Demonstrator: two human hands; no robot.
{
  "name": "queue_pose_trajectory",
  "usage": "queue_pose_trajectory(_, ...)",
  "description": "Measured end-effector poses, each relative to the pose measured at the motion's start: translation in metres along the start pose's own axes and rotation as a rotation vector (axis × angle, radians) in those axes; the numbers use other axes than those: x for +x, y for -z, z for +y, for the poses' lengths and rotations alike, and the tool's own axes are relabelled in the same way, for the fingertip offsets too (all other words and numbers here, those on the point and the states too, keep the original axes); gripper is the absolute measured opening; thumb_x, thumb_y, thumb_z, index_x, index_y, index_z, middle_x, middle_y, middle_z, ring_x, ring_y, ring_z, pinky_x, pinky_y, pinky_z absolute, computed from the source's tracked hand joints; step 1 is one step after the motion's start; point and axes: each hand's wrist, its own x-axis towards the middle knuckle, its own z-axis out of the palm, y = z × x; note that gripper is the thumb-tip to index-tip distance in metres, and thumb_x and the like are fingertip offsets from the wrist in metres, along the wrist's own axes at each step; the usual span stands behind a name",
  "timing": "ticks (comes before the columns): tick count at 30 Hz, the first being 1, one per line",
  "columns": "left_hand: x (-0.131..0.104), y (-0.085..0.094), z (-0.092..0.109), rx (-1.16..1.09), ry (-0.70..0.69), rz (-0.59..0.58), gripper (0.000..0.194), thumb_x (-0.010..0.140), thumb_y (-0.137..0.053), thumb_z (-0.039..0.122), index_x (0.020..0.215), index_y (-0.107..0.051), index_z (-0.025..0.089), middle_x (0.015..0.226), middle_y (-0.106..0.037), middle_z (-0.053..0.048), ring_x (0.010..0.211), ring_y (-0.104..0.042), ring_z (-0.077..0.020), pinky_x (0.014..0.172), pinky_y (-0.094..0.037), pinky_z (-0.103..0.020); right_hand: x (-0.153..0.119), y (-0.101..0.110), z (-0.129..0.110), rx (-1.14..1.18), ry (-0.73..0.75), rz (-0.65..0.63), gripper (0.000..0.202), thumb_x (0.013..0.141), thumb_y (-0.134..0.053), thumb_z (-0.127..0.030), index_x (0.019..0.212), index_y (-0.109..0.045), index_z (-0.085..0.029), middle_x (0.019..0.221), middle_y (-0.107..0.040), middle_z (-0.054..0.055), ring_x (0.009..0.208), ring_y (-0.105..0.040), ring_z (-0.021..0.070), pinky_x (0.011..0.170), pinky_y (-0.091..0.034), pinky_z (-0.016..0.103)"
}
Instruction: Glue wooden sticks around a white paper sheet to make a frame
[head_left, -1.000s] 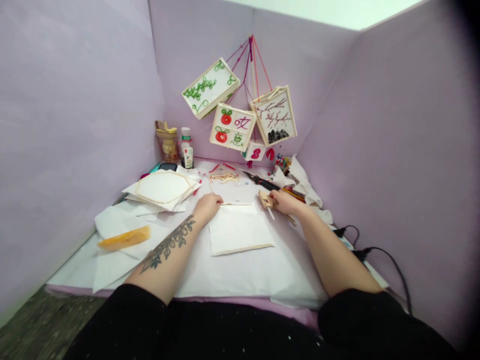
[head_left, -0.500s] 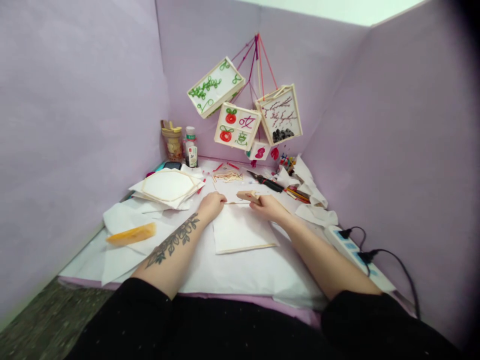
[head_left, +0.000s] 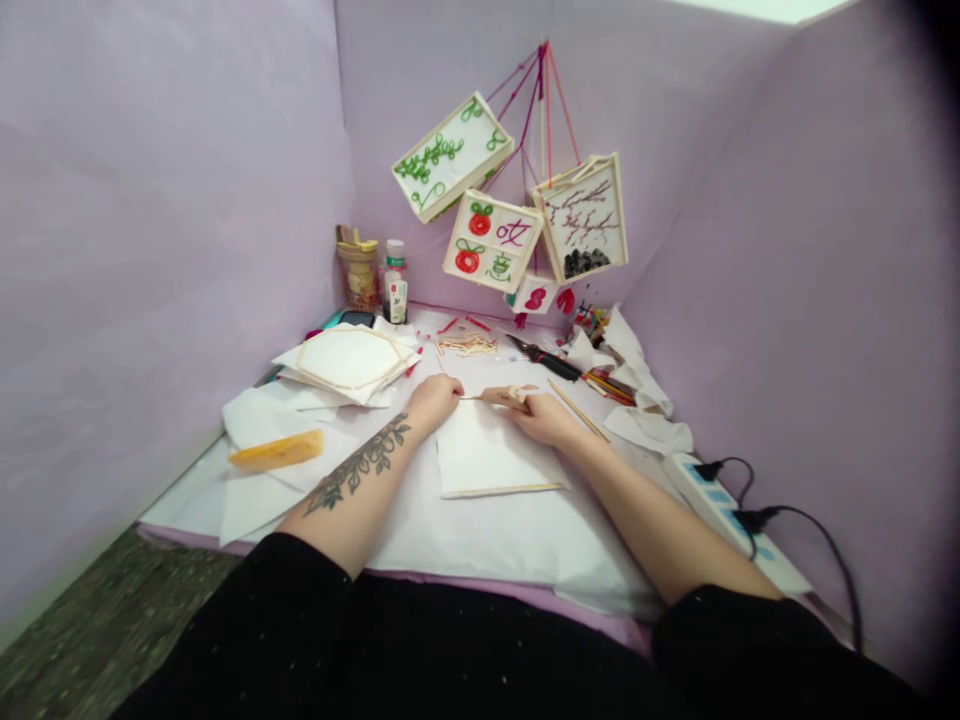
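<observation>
A white panel (head_left: 491, 455) lies flat before me, with a thin wooden strip along its near edge. My left hand (head_left: 437, 400) is closed at the panel's far left corner; what its fingers pinch, if anything, is hidden. In my right hand (head_left: 541, 415) is a flat tan wooden block (head_left: 504, 397), gripped by its right end. The block lies over the panel's far edge, its left end close to my left fingers. A thin wooden stick (head_left: 579, 410) rests to the right of my right hand.
White framed panels (head_left: 349, 355) are stacked at left, near an orange-yellow strip (head_left: 276, 452). Small sticks (head_left: 469, 345) and black-handled pliers (head_left: 551, 362) lie behind my hands. Decorated box lanterns (head_left: 493, 240) hang above. A power strip (head_left: 739, 520) with plugged cords sits at right.
The view has turned slightly, shifting the scene right and up. My right hand has brought the wooden block nearer the panel's far edge. The thin stick beside it now shows. My left hand keeps its place.
</observation>
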Motion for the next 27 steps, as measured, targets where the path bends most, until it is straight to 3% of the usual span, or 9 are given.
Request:
queue_pose_trajectory(3,-0.0006,0.0008,0.0006,-0.005,0.004,-0.002,0.031,0.079,-0.046,0.014,0.093,-0.072,0.020,0.099,-0.069,-0.007,0.095,-0.060,-0.0198,0.088,-0.046,-0.028,-0.0011,0.0010,-0.0004,0.045,0.061,0.009,0.048,0.078,-0.052,-0.011,0.124,-0.062,-0.022,0.119,-0.065,0.004,0.102,-0.060,0.0222,0.089,-0.042,0.027)
queue_pose_trajectory(13,-0.0018,0.0018,0.0007,-0.018,0.001,-0.003,0.030,0.079,-0.047,0.014,0.092,-0.073,0.020,0.098,-0.069,-0.007,0.095,-0.061,-0.0199,0.087,-0.046,-0.029,-0.0020,-0.0035,0.0066,0.011,-0.097,-0.004,0.026,0.078,-0.055,-0.021,0.098,-0.070,-0.013,0.085,-0.070,0.007,0.075,-0.061,0.0209,0.065,-0.041,0.024)
queue_pose_trajectory(27,-0.0009,0.0016,-0.0001,-0.018,0.000,-0.006,0.031,0.078,-0.046,0.014,0.092,-0.073,0.020,0.099,-0.069,-0.007,0.095,-0.061,-0.0198,0.089,-0.046,-0.029,0.0021,-0.0055,0.0055,0.033,-0.071,0.015,0.029,0.078,-0.053,-0.022,0.101,-0.069,-0.015,0.085,-0.069,0.005,0.072,-0.060,0.0193,0.063,-0.040,0.024)
